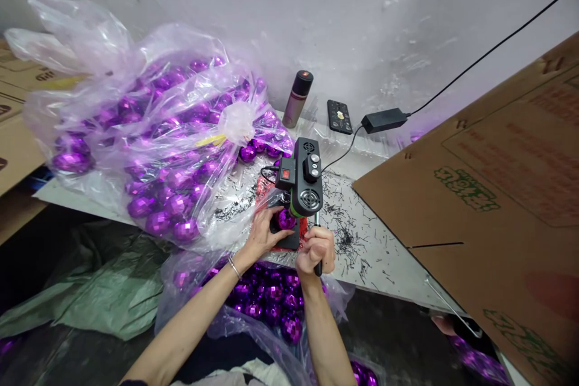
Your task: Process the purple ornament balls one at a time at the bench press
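Note:
A small black press machine [302, 176] with a red switch stands on the table [362, 241]. Under its head sits one purple faceted ball [286, 219], which my left hand [261, 233] holds in place on the machine's base. My right hand [316, 251] is closed around the machine's lever handle [317, 241], just in front of the machine. A clear plastic bag of purple balls [266, 298] lies below my wrists at the table's near edge.
A large clear bag of purple balls [158, 132] fills the table's left side. A cardboard box [506, 193] rises at the right. By the wall stand a bottle [297, 98], a phone [339, 116] and a power adapter [383, 120]. Black slivers litter the tabletop.

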The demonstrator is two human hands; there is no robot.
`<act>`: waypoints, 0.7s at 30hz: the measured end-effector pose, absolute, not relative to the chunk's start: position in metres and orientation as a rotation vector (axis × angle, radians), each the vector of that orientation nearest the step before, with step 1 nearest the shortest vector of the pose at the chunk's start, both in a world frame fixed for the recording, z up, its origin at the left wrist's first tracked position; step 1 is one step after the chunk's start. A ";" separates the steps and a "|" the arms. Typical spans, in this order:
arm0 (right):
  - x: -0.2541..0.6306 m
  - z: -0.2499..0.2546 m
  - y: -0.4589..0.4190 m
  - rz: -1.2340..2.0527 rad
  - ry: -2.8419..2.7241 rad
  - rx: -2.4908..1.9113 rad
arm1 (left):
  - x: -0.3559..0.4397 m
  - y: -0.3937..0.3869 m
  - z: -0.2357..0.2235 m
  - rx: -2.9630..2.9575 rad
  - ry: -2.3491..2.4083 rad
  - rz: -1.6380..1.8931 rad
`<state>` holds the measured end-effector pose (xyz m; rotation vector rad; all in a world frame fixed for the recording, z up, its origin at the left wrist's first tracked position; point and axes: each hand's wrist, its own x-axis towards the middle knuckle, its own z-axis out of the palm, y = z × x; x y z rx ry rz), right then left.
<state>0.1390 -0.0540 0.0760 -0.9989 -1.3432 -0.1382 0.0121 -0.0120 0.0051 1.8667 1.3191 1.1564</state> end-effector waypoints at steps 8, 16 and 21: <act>0.138 0.066 -0.051 -0.159 -1.302 -1.043 | 0.012 -0.010 0.006 1.856 1.271 1.176; 0.144 0.048 -0.047 -0.219 -1.428 -1.012 | 0.013 -0.009 0.004 1.878 1.267 1.194; 0.144 0.060 -0.050 -0.196 -1.432 -1.020 | 0.012 -0.008 0.004 1.871 1.256 1.188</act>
